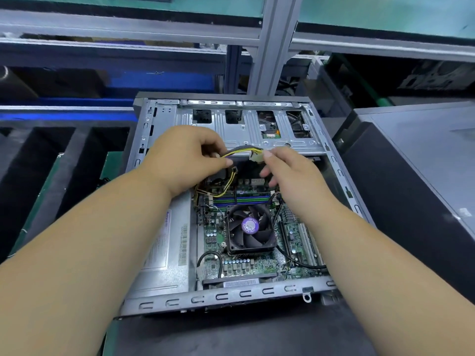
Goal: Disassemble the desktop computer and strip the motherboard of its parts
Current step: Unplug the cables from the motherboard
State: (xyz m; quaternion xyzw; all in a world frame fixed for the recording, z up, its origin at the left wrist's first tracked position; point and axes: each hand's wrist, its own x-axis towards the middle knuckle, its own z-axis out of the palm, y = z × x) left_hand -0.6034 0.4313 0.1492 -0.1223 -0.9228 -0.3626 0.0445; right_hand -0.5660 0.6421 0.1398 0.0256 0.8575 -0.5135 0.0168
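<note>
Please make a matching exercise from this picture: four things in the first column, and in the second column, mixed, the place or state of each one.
Things:
1. CPU fan
2. cable bundle
3. drive cage
4. barcode label

Places or states:
A. held between both hands
B. on the grey metal box at the case's left
C. on the motherboard, purple sticker at its hub
D. at the far end of the case

Pairs: 1-C, 2-A, 3-D, 4-B

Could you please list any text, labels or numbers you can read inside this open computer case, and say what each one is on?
None reads clearly.
Purple fan sticker: print blurred.
Power supply label: text and barcodes too small.
Barcode strip at motherboard's near edge: unreadable.
</note>
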